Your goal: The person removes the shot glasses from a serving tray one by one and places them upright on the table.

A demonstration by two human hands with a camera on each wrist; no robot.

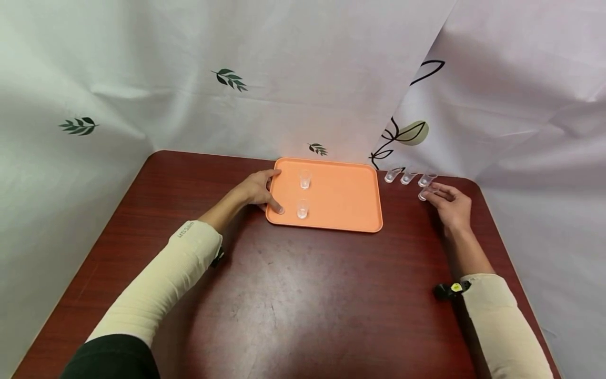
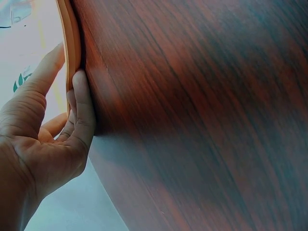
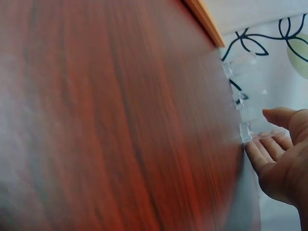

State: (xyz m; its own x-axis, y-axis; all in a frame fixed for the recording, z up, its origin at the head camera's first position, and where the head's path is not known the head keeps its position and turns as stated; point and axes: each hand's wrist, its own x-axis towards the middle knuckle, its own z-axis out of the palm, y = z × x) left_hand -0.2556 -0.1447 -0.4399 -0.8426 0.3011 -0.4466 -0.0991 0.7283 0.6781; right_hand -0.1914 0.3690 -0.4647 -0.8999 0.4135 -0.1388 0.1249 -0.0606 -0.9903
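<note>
"How's the orange tray [image 1: 343, 197]?"
"Flat; I see two clear cups [image 1: 302, 210] upright in its left half, and other clear cups [image 1: 406, 178] lined up just beyond its right edge"

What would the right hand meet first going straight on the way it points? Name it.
Beyond the front cup at its fingertips, the right hand would likely meet the rear cup, rightmost of the row of three, though depth is unclear.

Tabletop [image 1: 307, 295] leaves room nearside; cups [image 1: 406, 177] seemingly obstruct far right.
</note>
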